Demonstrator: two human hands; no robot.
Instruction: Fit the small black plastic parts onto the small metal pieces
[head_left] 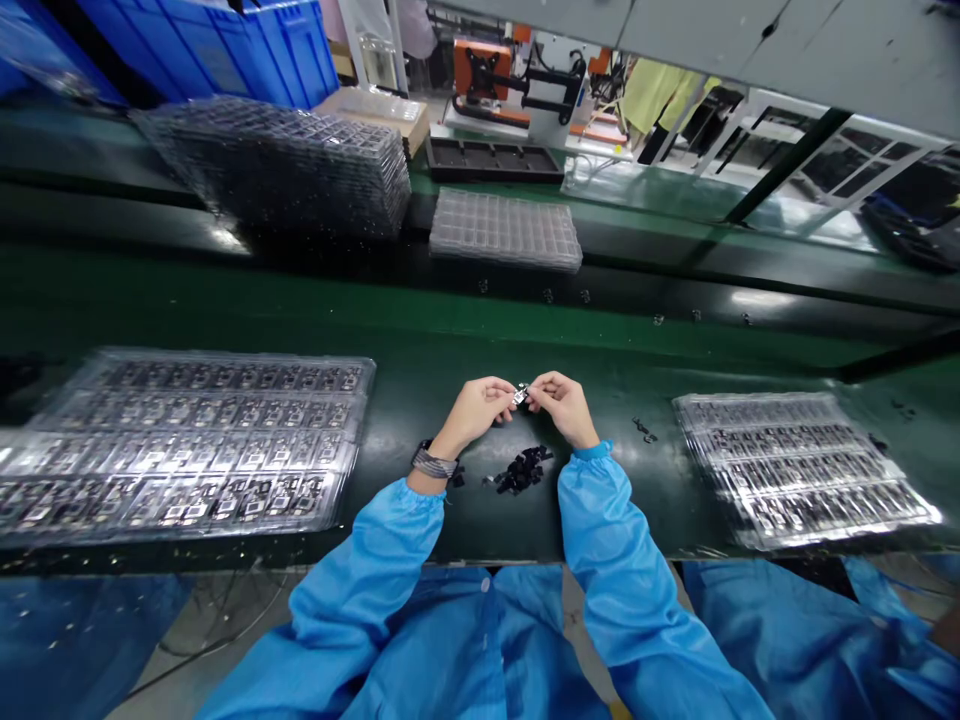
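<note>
Between my two hands, above the green bench, is a small silvery circuit board (520, 395). My left hand (482, 408) pinches its left side with thumb and fingertips. On the other side my right hand (561, 404) has its fingers closed at the board's right edge; whether a second small part sits in that pinch is too small to tell. Just below the hands lies a loose pile of small black parts (523, 470). A few more dark pieces (643, 430) rest to the right of my right hand.
Clear plastic trays of circuit boards lie left (247, 450) and right (802, 465). Behind, small parts (548, 296) dot a dark belt (630, 290). An upside-down-looking clear tray stack (504, 230), a taller stack (300, 180) and a blue crate (225, 50) stand at the back.
</note>
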